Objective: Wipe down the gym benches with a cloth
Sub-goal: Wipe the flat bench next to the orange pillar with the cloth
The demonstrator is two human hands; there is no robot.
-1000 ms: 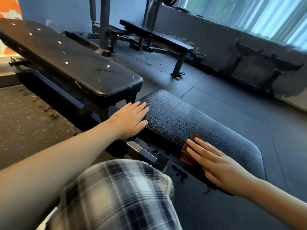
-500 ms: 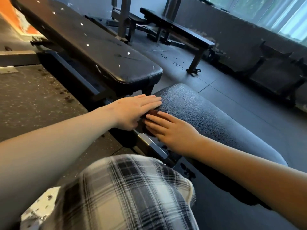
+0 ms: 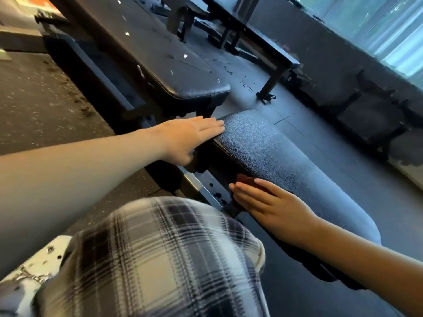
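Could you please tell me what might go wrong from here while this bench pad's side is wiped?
1. The cloth is small and mostly hidden under the flat right hand; it could slip out, so bare fingers rub the near bench pad.
2. That hand works just above the metal frame rail, so fingertips might knock it.
3. The left hand rests on the pad's end, so that patch may go unwiped.

The right hand [image 3: 274, 209] covers most of the cloth [image 3: 246, 180]; only a reddish edge shows.
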